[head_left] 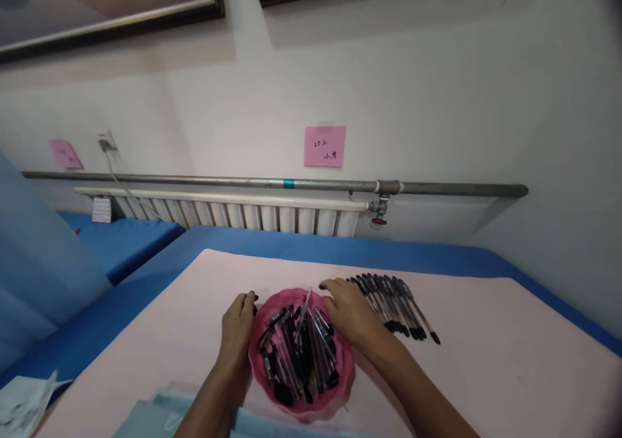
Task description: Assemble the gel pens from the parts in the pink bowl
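Note:
A round pink basket (347,367) with a wavy rim holds a jumble of clear pen barrels (321,341) and black caps (282,392). My left hand (236,328) is at the basket's left rim, fingers curled together. Small dark spots show at its fingertips; I cannot tell whether they are nails or a small black part. Over the right rim reaches my right hand (350,310), index finger and thumb apart, with nothing visible between them. Just right of that hand, several assembled black-capped pens (396,305) lie side by side in a slanted row.
The pens and basket rest on a pale pink mat (486,360) over a blue table cover (311,240). Light-blue fabric (155,415) lies at the near edge. White papers (24,402) are at the lower left. Behind stand a radiator (272,218) and a metal pipe (218,180).

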Tool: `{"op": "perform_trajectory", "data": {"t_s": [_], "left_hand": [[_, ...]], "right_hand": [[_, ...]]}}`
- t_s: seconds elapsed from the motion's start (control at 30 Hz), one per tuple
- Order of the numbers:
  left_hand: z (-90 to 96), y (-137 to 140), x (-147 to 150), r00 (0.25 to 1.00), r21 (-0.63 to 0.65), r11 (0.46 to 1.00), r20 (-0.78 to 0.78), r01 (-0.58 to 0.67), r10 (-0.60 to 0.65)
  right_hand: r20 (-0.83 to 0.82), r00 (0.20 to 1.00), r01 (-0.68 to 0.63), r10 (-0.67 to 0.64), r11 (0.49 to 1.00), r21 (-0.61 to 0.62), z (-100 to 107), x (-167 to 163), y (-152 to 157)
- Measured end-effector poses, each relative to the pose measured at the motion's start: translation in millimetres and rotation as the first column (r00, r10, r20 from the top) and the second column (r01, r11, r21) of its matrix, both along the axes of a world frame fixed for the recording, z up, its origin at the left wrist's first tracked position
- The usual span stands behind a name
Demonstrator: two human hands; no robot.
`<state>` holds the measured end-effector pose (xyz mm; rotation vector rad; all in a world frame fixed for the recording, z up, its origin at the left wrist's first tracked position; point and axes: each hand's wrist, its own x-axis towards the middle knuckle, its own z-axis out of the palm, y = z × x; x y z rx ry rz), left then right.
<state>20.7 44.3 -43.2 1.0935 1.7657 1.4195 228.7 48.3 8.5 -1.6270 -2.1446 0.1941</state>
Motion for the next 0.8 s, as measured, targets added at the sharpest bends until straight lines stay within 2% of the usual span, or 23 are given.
{"op": "perform_trajectory", "data": {"t_s": [0.1, 0.2, 0.33, 0.43, 0.5, 0.57, 0.67, 0.73, 0.8], "left_hand": [[-3.0, 0, -1, 0.998, -0.033, 0.998, 0.031, 0.051, -0.05], [-3.1, -4, 1, 0.991, -0.042, 0.997, 0.115, 0.072, -0.067], [3.2, -11, 2, 0.991, -0.028, 0.998, 0.127, 0.051, -0.048], [11.3, -16, -2, 1.0, -0.016, 1.0, -0.014, 0.001, -0.001], [17.5, -22, -5, 0.99, 0.041, 0.999, -0.143, -0.009, 0.014], [23.8, -28, -5, 0.97, 0.148, 0.986, -0.241, 0.079, -0.042], [31.9, -37, 4, 0.902, 0.251, 0.906, -0.36, 0.34, -0.238], [35.3, -42, 11, 0.858, 0.222, 0.864, -0.372, 0.452, -0.354], [36.9, -43, 15, 0.845, 0.165, 0.851, -0.312, 0.499, -0.435]], "right_hand": [[-0.129, 0.978, -0.167, 0.164, 0.986, -0.015, -28, -4, 13], [-0.228, 0.932, -0.292, 0.282, 0.956, -0.01, -39, -4, 14], [-0.176, 0.946, -0.281, 0.271, 0.959, -0.033, -39, -3, 15], [-0.094, 0.967, -0.235, 0.235, 0.972, 0.013, -33, -2, 14], [-0.077, 0.969, -0.229, 0.233, 0.972, 0.054, -23, -3, 10], [-0.071, 0.96, -0.264, 0.27, 0.961, 0.083, -11, -7, 2], [-0.027, 0.94, -0.332, 0.34, 0.932, 0.148, 5, -19, -12], [-0.038, 0.925, -0.367, 0.378, 0.915, 0.166, 12, -28, -20], [-0.098, 0.908, -0.391, 0.407, 0.908, 0.149, 15, -33, -24]]}}
